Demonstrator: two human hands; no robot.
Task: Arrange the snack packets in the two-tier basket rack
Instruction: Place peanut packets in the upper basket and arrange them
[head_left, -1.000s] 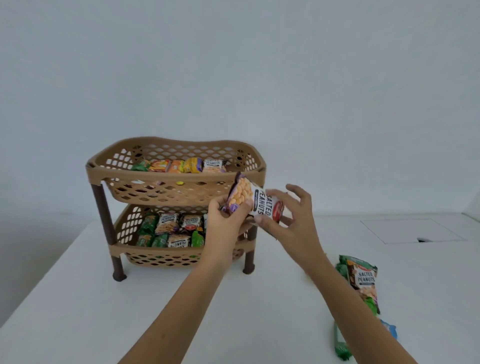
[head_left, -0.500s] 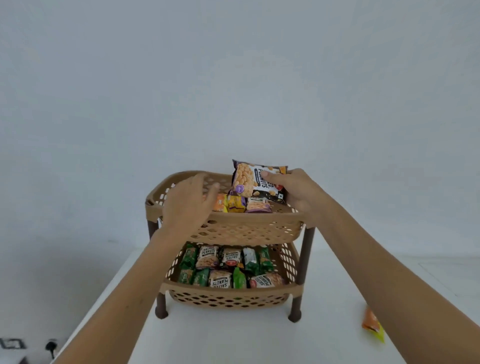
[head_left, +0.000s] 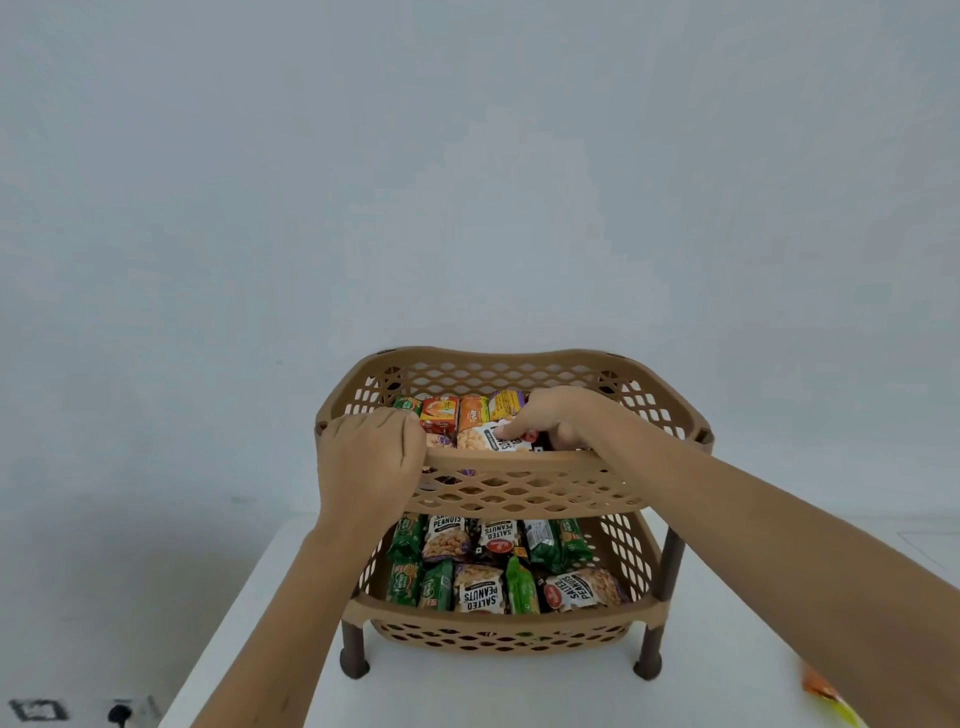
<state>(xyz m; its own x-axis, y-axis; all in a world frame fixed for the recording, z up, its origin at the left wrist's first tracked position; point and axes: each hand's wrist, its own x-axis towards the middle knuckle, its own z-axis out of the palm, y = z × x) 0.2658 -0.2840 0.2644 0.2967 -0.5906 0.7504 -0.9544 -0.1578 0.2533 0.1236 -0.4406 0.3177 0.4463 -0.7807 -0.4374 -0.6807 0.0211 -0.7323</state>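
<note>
Now right fingers (head_left: 511, 429) on peanut packet (head_left: 491, 439)

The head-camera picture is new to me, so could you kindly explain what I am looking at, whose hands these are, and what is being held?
There is no machine here: a person wears a wide-angle camera on the head, looking forward and down, so both bare arms reach in from the bottom of the picture. On a white table stands a tan two-tier basket rack on dark legs. The left hand grips the front rim of the upper basket, it seems to steady it. The right hand is inside the upper basket, fingers on a salted peanuts packet that lies in front of a row of orange and yellow packets. The lower basket already holds green and peanut packets. One more orange-yellow packet lies on the table at the right edge.
</note>
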